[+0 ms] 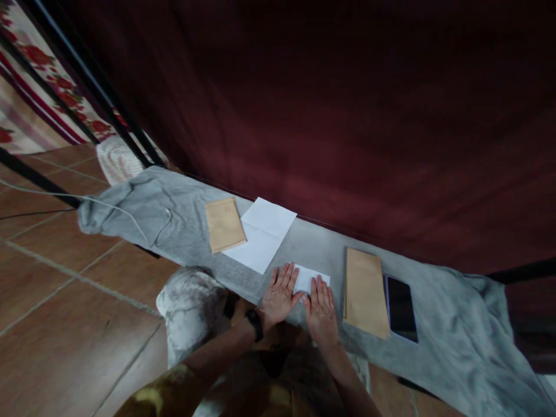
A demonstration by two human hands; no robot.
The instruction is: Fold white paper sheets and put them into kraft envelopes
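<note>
Both palms lie flat on a small folded sheet of white paper (310,277) at the near edge of the cloth-covered surface. My left hand (278,295) covers the paper's left side, its fingers stretched forward. On the right side rests my right hand (321,310), fingers also straight, with the thumbs close together. Beyond my left hand lies a larger white sheet (269,229) with a crease across it. A brown envelope (225,225) overlaps that sheet's left edge. To the right of my right hand are more brown envelopes (366,292), seemingly stacked.
A phone (402,308) lies right of the stacked envelopes. Grey cloth (460,324) covers the long narrow surface, and a dark red curtain (304,116) hangs behind it. A white cable (117,207) trails over the left end. Black metal bars (87,75) stand at left.
</note>
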